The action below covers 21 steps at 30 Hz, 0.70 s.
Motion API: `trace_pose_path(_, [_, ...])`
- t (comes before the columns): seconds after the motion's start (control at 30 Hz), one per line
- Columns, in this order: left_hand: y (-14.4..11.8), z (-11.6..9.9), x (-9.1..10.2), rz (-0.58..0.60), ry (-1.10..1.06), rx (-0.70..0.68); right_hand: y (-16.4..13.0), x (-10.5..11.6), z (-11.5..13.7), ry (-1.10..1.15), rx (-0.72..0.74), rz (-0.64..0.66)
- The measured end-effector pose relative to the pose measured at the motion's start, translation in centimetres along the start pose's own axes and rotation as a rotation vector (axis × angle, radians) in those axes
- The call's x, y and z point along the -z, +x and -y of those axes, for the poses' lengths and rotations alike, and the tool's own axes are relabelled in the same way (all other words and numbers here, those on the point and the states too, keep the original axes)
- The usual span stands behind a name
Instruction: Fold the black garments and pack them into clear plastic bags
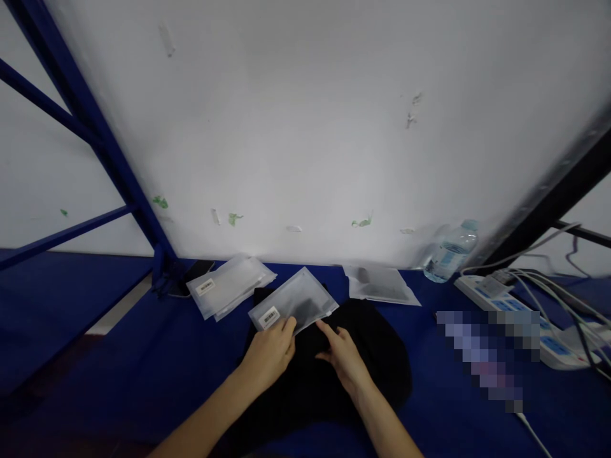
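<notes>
A frosted plastic zip bag (300,294) with a barcode label (270,317) lies tilted over a black cloth item (377,346). My left hand (271,348) is closed on the lower edge of this bag, near the label. Beside the bag's lower right edge, my right hand (344,357) has its thumb and fingers apart; a fingertip is close to the zip edge, and I cannot tell whether it touches. Something dark shows through the plastic. The cloth beneath both hands is partly covered by my forearms.
More frosted bags (229,286) lie at the left by a dark phone (198,273). Another bag (379,284) rests against the white wall (305,127). To the right are a water bottle (451,251), a power strip (525,324) with cables, and a blurred-out patch. Blue frame bars (119,165) rise at left.
</notes>
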<state>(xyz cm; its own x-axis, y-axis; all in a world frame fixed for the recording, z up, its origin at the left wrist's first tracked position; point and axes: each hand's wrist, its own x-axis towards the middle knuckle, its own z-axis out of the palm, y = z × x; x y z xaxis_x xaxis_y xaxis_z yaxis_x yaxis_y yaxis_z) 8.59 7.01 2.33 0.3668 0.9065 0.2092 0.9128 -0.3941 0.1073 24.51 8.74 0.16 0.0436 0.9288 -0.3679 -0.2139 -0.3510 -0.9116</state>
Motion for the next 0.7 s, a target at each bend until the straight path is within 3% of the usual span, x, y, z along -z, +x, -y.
trace_pose_path(0.1, [0.1, 0.6, -0.1, -0.023, -0.034, 0.012, -1.2, 0.1, -0.3, 0.189, -0.067, 0.112])
trace_pose_path(0.23, [-0.1, 0.8, 0.0, -0.094, -0.115, -0.003, -1.6, -0.4, -1.6, 0.079, -0.041, 0.123])
trace_pose_path(0.33, [-0.4, 0.6, 0.1, -0.124, -0.171, -0.079, -0.7, -1.6, -2.3, 0.122, -0.032, 0.104])
trace_pose_path(0.53, [-1.0, 0.6, 0.3, -0.129, -0.227, -0.134, 0.6, -4.1, -1.7, 0.205, 0.008, 0.23])
trace_pose_path(0.7, [-2.0, 1.6, -0.3, -0.104, -0.265, -0.057, -0.9, -2.3, -1.7, 0.238, 0.082, 0.337])
